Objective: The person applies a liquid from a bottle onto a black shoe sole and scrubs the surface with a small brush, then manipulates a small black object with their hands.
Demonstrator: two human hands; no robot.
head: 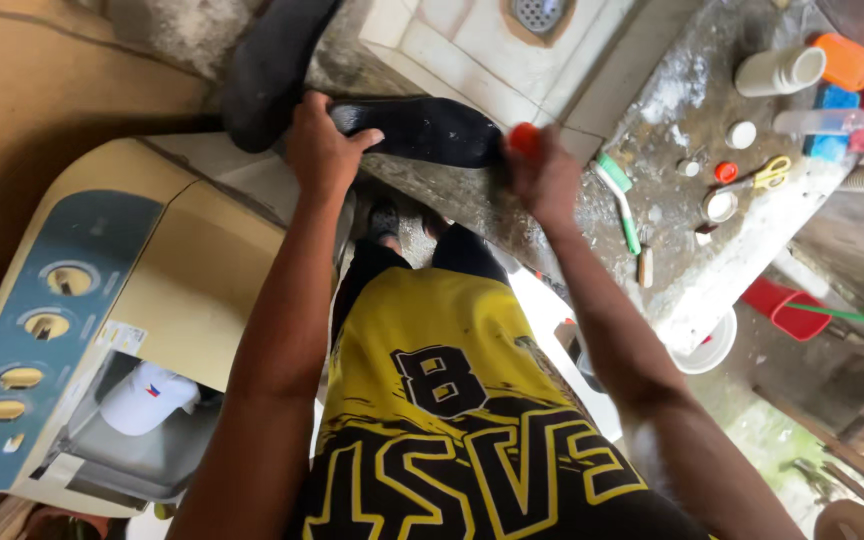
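My left hand (320,145) presses on the heel end of a black shoe insole (422,130) lying on the wet concrete counter (692,260). A red-orange brush (524,138) is gripped in my right hand (544,178), which holds it at the insole's other end. Another black shoe piece (272,65) leans beside my left hand, against the counter's corner. A green and white toothbrush (620,200) lies just right of my right hand.
A beige twin-tub washing machine (102,300) with blue dial panel stands at left, a white cap (144,398) in its tub. Yellow scissors (772,172), white bottle (777,70), small lids and sponges crowd the counter's right. A tiled sink (492,45) sits behind. A red dustpan (782,308) lies below.
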